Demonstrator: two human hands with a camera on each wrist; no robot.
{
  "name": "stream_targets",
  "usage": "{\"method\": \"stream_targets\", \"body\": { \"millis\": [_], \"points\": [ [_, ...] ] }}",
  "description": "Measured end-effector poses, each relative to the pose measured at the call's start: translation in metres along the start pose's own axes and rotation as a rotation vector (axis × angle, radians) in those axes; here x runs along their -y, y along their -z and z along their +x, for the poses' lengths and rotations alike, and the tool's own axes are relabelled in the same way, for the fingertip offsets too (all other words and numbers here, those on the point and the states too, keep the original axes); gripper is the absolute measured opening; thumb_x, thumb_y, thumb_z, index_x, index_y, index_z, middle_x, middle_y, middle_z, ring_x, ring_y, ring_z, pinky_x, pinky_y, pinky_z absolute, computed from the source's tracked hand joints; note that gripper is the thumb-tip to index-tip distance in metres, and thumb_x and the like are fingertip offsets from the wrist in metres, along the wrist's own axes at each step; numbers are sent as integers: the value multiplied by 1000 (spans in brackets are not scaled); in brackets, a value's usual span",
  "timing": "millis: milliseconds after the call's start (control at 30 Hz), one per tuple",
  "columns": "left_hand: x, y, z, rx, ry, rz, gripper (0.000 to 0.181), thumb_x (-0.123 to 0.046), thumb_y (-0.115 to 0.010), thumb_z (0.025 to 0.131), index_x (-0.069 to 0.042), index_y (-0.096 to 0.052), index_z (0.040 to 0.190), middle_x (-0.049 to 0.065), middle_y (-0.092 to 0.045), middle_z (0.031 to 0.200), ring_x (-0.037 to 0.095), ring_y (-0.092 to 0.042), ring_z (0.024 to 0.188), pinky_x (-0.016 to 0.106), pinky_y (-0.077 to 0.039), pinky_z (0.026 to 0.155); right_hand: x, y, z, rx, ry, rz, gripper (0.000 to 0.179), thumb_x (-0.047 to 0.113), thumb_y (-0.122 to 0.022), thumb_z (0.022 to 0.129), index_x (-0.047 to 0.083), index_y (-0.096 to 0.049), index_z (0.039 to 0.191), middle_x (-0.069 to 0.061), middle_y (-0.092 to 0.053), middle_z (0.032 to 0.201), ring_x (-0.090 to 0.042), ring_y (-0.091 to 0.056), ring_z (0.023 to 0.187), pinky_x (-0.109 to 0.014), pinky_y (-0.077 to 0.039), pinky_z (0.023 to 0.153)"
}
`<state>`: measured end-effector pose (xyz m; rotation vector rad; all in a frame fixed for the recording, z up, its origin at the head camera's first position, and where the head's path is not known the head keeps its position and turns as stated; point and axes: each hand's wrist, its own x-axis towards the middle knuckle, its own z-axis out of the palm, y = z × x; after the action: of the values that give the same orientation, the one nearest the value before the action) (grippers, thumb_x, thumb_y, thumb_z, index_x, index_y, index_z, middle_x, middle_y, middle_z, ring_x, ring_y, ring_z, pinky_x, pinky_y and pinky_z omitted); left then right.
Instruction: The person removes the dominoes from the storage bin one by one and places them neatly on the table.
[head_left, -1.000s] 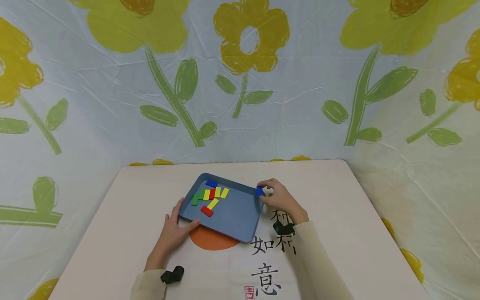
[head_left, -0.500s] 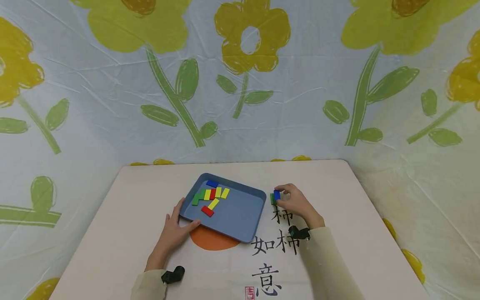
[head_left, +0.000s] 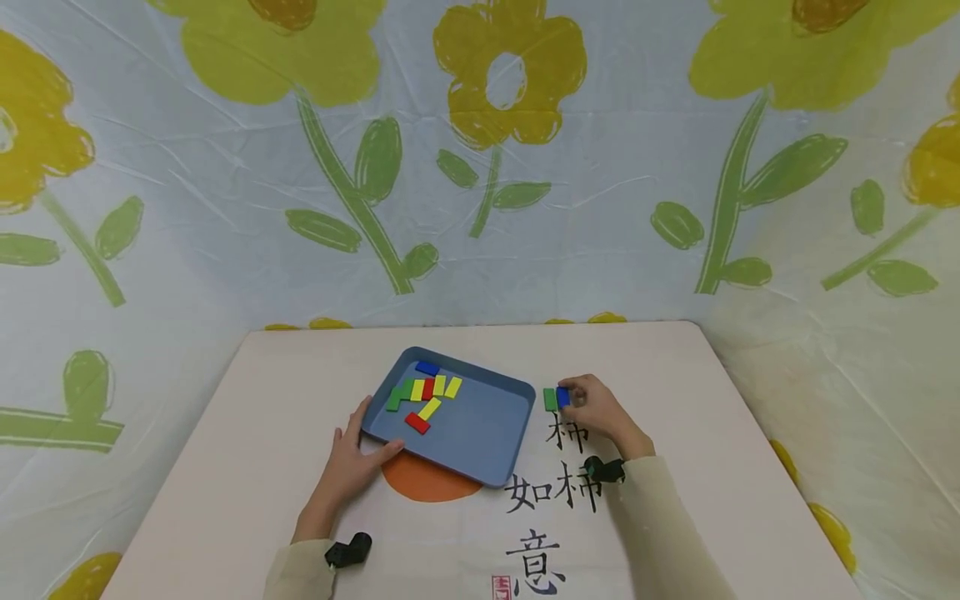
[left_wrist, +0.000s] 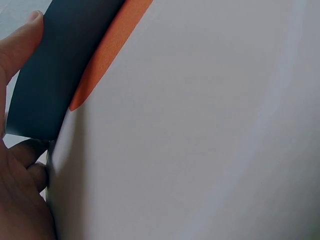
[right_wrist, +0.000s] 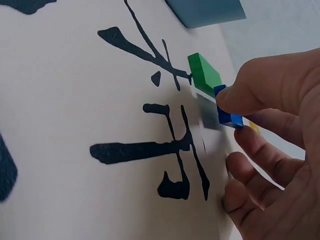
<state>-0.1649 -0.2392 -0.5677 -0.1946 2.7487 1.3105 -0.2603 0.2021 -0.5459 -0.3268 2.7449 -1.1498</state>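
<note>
My right hand [head_left: 600,410] pinches a small blue rectangular block [head_left: 562,397] between thumb and fingers, beside the right side of the tray. In the right wrist view, the blue block [right_wrist: 229,118] is beside a green block [right_wrist: 202,75] lying on the table; a shadow falls under the blue one. My left hand [head_left: 351,460] grips the near left corner of the blue-grey tray [head_left: 487,425], fingers along its left side and thumb on its front edge. The left wrist view has the thumb [left_wrist: 22,42] against the tray wall [left_wrist: 60,65].
Inside the tray lie several flat blocks, among them a red block [head_left: 417,423], a yellow block [head_left: 430,408] and a blue block [head_left: 427,367]. The pale table mat [head_left: 247,467] bears black brush characters [head_left: 535,562] and an orange shape [head_left: 427,482]. A flowered cloth [head_left: 585,242] stands behind.
My right hand has carried the blue block from the tray's right rim rightward, past the green block and down to its right side. The left hand and tray have stayed in place.
</note>
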Motion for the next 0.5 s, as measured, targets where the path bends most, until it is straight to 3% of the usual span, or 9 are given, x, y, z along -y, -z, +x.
{"method": "stream_targets", "body": {
  "millis": [500],
  "points": [
    [-1,0,-2,-15,2,9,108,-62,-75,85,-27,-13,167,17,-18,172,50,-9,157,66,2,127,-2,-6,4,-3,37,-54,48,4,-69,86,-3,-65,133,-27,-58,131,-38,-57,109,-54,-54,91]
  ]
}}
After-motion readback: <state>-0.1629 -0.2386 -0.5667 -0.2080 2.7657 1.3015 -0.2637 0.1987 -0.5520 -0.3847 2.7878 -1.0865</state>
